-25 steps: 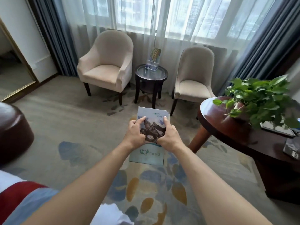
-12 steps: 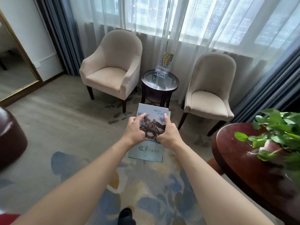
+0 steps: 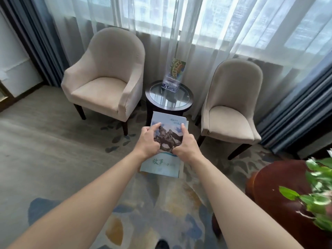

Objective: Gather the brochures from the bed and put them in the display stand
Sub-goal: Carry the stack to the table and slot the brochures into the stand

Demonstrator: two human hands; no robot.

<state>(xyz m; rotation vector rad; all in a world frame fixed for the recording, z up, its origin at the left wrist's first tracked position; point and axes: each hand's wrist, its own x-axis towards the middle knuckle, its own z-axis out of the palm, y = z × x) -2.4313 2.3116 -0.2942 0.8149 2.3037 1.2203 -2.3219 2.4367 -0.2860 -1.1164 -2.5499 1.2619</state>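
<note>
Gripping brochures (image 3: 162,164) | left hand (image 3: 148,141) pinching | right hand (image 3: 185,145) pinching

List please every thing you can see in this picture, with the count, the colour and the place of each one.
brochures: a small stack, pale blue covers, held in both hands, centre
display stand: one, clear, one colourful leaflet in it, on the side table
side table: one, dark frame with glass top, between the chairs
armchair: one, beige, left of the side table
chair: one, beige, right of the side table
round wooden table: one, reddish brown, lower right
plant: one, green, on the wooden table
curtains: sheer white, blue drapes at both sides
left hand: grips the stack's left edge
right hand: grips its right edge
</note>
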